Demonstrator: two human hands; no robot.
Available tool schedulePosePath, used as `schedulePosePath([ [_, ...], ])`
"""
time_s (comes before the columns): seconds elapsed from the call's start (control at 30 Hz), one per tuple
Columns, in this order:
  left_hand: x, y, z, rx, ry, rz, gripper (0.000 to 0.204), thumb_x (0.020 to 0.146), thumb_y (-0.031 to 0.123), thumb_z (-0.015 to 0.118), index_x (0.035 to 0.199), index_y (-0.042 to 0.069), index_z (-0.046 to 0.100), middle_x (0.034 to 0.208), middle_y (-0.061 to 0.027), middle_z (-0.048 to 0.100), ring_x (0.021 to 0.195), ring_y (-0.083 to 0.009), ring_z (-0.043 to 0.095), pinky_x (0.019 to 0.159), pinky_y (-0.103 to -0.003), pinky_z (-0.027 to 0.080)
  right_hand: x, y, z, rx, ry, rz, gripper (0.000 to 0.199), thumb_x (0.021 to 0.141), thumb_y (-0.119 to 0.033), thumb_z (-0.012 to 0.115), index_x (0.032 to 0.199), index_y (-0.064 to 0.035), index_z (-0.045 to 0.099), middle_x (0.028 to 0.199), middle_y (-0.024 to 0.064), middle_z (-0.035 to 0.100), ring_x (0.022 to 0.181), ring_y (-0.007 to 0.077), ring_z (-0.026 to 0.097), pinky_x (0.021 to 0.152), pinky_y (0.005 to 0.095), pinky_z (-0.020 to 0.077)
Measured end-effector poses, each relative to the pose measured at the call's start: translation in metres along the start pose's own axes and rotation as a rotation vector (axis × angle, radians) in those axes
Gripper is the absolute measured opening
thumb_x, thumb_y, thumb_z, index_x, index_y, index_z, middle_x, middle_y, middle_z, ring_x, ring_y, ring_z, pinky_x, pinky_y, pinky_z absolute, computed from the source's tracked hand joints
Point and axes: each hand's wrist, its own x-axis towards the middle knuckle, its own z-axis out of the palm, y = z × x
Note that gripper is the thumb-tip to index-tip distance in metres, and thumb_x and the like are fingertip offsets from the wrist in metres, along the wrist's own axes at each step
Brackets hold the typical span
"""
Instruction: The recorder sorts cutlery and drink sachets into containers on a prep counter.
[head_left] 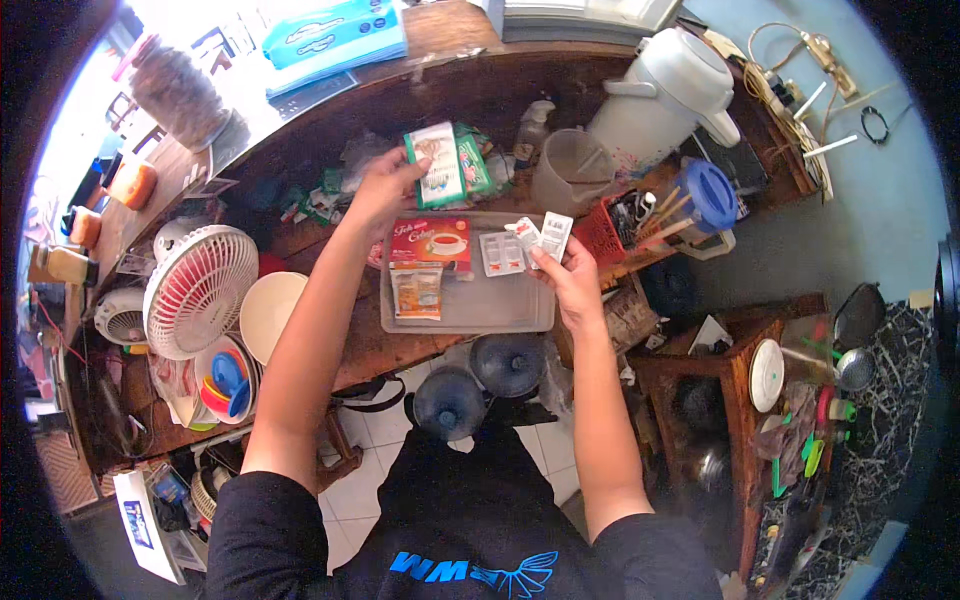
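Left hand (380, 190): clamped on green-and-white sachets (445, 165), raised above the tabletop (330, 215).
Right hand (565, 270): pinching blister packs (548, 238) over the grey tray (500, 315).
Tip: lower each flat, clear of the red box (432, 243).

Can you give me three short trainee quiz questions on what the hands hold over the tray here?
1. True or false: the left hand holds a green and white packet above the tray.
2. What does the right hand hold? A) a white blister strip B) a spoon C) a blue lid
3. Name the red flat thing lying in the tray, nearest the left hand.

Key
1. True; the packet is lifted clear of the tray.
2. A; the white blister strip is pinched at the fingertips, with another blister card lying in the tray beside it.
3. A red box picturing a cup, with an orange sachet just below it.
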Motion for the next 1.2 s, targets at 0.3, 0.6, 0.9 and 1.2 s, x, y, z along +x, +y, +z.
schedulePosePath([
  [0.3, -0.067, 0.004, 0.060, 0.552, -0.046, 0.143, 0.029, 0.100, 0.012, 0.062, 0.126, 0.001, 0.053, 0.109, -0.0074, 0.069, 0.101, -0.0127, 0.064, 0.087, -0.031, 0.052, -0.018, 0.008, -0.023, 0.112, 0.033, -0.044, 0.026, 0.094, -0.003, 0.067, 0.119, -0.0033, 0.058, 0.112, 0.0064, 0.067, 0.097, 0.0183, 0.068, 0.082, 0.0360, 0.0591],
  [0.6, -0.132, -0.072, 0.043, -0.120, 0.170, -0.033, 0.042, 0.098, 0.014, 0.066, 0.135, 0.008, 0.047, 0.122, -0.0097, 0.063, 0.111, -0.0221, 0.065, 0.083, -0.040, 0.061, -0.039, 0.028, 0.026, 0.199, 0.044, 0.258, 0.024, 0.097, -0.009, 0.053, 0.121, -0.0115, 0.055, 0.106, 0.0052, 0.063, 0.089, 0.0221, 0.067, 0.077, 0.0367, 0.0560],
  [0.9, -0.147, -0.071, 0.045, -0.120, 0.163, -0.026, 0.036, 0.091, 0.008, 0.075, 0.122, 0.001, 0.059, 0.117, -0.0078, 0.069, 0.103, -0.0159, 0.068, 0.089, -0.034, 0.057, -0.049, 0.024, 0.050, 0.178, -0.115, 0.294, 0.037, 0.096, -0.024, 0.069, 0.128, -0.0120, 0.056, 0.119, 0.0014, 0.062, 0.104, 0.0162, 0.061, 0.088, 0.0356, 0.0525],
  [1.2, -0.144, -0.073, 0.036, 0.085, 0.172, 0.036, 0.034, 0.092, 0.012, 0.075, 0.122, 0.002, 0.060, 0.111, -0.0053, 0.069, 0.104, -0.0117, 0.063, 0.091, -0.029, 0.051, -0.052, 0.031, 0.040, 0.188, -0.100, 0.207, 0.038, 0.092, -0.006, 0.072, 0.128, -0.0027, 0.059, 0.119, 0.0037, 0.069, 0.106, 0.0131, 0.065, 0.093, 0.0316, 0.0513],
])
